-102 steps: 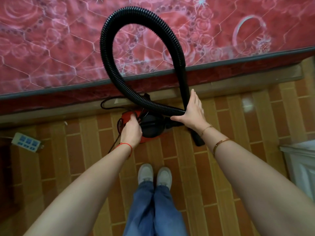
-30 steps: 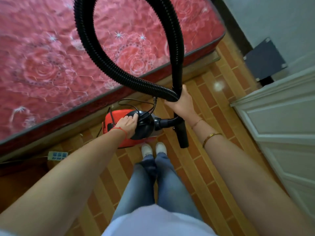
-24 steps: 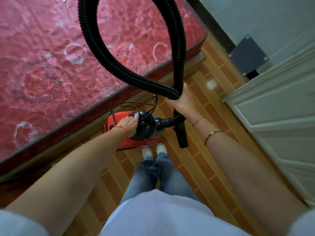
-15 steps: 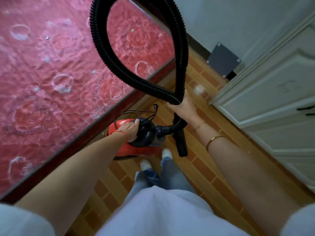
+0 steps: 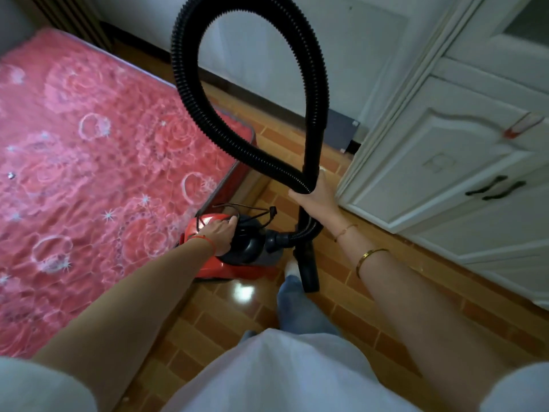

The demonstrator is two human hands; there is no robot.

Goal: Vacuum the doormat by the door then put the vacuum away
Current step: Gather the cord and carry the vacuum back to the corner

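Observation:
A small red and black canister vacuum point(image 5: 237, 257) hangs just above the floor beside the bed. My left hand point(image 5: 221, 234) is closed around its top handle. The black ribbed hose point(image 5: 208, 114) rises in a tall loop in front of me. My right hand point(image 5: 316, 194) grips the gathered hose and wand where the loop crosses. The black nozzle point(image 5: 309, 272) hangs down under that hand, by my foot. A thin black cord point(image 5: 261, 215) lies over the vacuum's top. No doormat is in view.
A bed with a red floral mattress point(image 5: 89, 173) fills the left. A white cabinet point(image 5: 445, 173) with dark handles stands on the right. Between them runs a strip of brown tiled floor point(image 5: 341, 307) toward a white wall point(image 5: 267, 40) and a dark panel point(image 5: 341, 132).
I have turned right and walked along the bed, carrying the vacuum with me. The far wall and the cabinet front have come into view. Both grips are unchanged.

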